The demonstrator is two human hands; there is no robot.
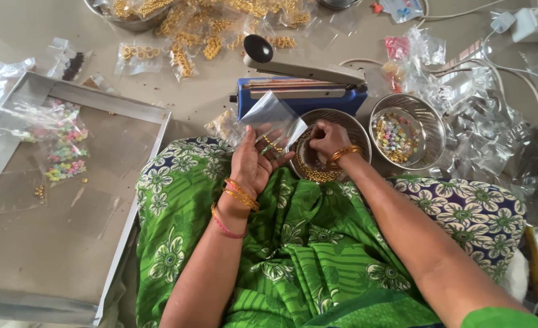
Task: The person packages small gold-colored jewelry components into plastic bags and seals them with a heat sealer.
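Head view: your left hand pinches an unsealed, near-empty clear bag, your right hand closed over gold beads in the bowl before the sealer; filled packets beyond.

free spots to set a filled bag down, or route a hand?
Most bare room: the metal tray, near half and right side, away from the coloured beads. Also floor between tray and blue sealer. Crowded: gold packets behind the sealer, bag heap right of the steel bowls.

Clear plastic pouch in left hand; filled clear packets of gold pieces at top.
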